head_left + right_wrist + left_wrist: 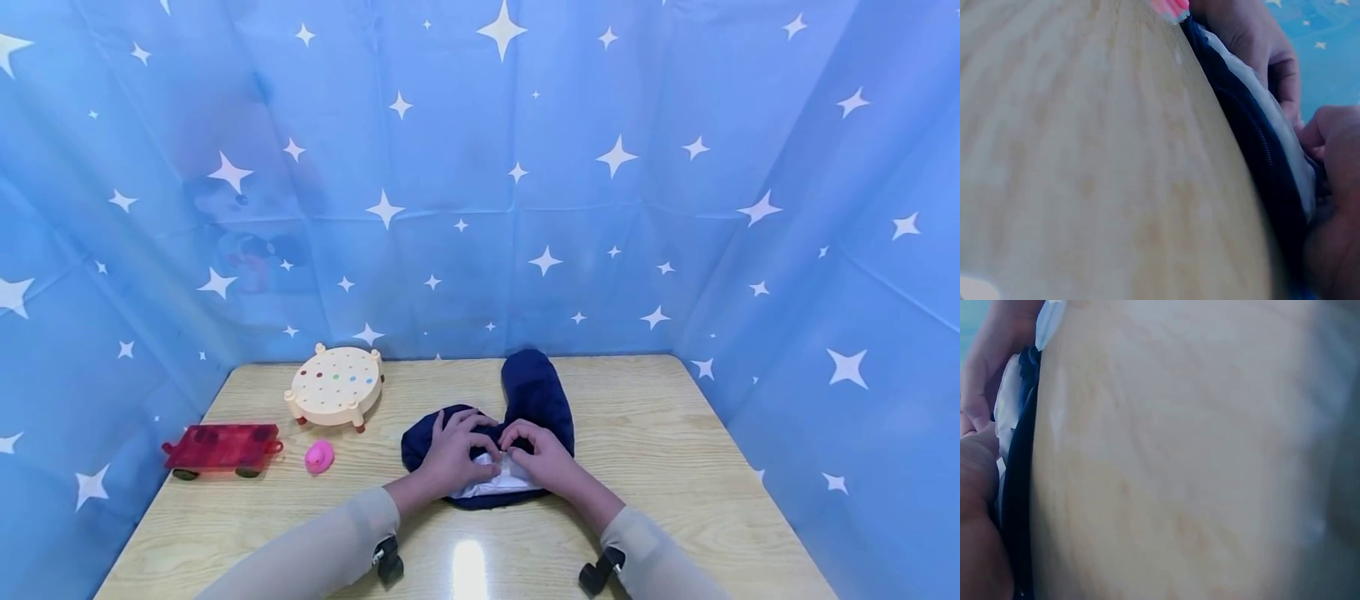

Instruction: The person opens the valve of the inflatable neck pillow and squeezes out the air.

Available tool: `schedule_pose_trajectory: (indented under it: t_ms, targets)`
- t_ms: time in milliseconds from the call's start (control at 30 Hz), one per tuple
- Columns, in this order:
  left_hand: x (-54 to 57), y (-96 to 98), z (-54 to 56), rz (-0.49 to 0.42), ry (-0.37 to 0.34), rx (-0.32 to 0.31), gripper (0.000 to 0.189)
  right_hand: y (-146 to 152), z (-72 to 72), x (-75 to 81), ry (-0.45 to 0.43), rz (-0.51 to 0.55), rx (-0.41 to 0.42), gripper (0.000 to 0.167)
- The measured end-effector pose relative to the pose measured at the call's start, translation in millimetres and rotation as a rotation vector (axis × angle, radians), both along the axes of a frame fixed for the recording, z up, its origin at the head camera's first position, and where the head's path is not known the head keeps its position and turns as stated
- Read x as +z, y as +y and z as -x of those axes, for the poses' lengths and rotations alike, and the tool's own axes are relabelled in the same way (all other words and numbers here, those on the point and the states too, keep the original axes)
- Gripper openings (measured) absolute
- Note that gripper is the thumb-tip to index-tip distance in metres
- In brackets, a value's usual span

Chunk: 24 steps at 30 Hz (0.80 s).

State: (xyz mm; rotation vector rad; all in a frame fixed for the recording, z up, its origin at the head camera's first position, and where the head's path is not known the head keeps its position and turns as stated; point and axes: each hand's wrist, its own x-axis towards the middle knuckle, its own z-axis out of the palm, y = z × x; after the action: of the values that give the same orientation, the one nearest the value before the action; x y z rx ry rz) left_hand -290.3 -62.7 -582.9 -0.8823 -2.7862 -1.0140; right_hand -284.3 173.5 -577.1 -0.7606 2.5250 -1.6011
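A navy neck pillow [536, 392] lies curved on the table, its near side unzipped to show a white inner lining [510, 479]. The dark zipper [1263, 140] runs along the opening in the right wrist view. My left hand [453, 454] pinches the edge of the opening with thumb and fingers bent. Close beside it, my right hand [551, 458] pinches the same edge, the fingertips of both nearly meeting. Exactly what lies between the fingertips is partly hidden. In the left wrist view, only a strip of the pillow's dark cover [1017, 487] shows.
To the left stand a translucent red toy wagon [228, 447] and a cream, round, footed toy with coloured dots [337, 385]. A small pink toy duck [319, 457] sits between them and the pillow. Blue star-patterned curtains [450, 167] enclose the wooden table [652, 433].
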Motion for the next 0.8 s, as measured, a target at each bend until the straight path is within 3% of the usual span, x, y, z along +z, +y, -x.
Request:
schedule_pose_trajectory:
  t_ms: [133, 267, 400, 467, 600, 700, 800]
  targets:
    - [-1.0, -0.1, 0.5, -0.013, -0.008, -0.006, 0.017, 4.5, 7.7, 14.5, -0.016, 0.021, -0.039, 0.013]
    - [-1.9, -0.6, 1.3, -0.029, 0.011, -0.011, 0.016, 12.9, 32.3, 40.2, 0.051, 0.018, -0.108, 0.012]
    - [-1.7, -1.7, 0.8, -0.023, -0.012, -0.006, 0.015, 26.0, 69.5, 58.5, 0.215, -0.134, -0.202, 0.02]
    - [-2.4, -2.1, 0.2, -0.016, -0.02, -0.006, 0.015, 32.7, 86.9, 62.7, 0.241, -0.237, -0.234, 0.032]
    - [-5.4, -1.9, 0.3, -0.002, -0.024, -0.007, 0.014, 41.4, 115.0, 63.7, 0.17, -0.395, -0.216, 0.06]
    - [-6.5, -0.9, 1.1, 0.009, -0.02, -0.005, 0.014, 42.2, 129.5, 61.6, 0.087, -0.431, -0.157, 0.073]
    - [-5.0, -0.2, 1.5, 0.016, -0.016, -0.008, 0.013, 39.8, 138.1, 59.3, 0.01, -0.417, -0.109, 0.075]
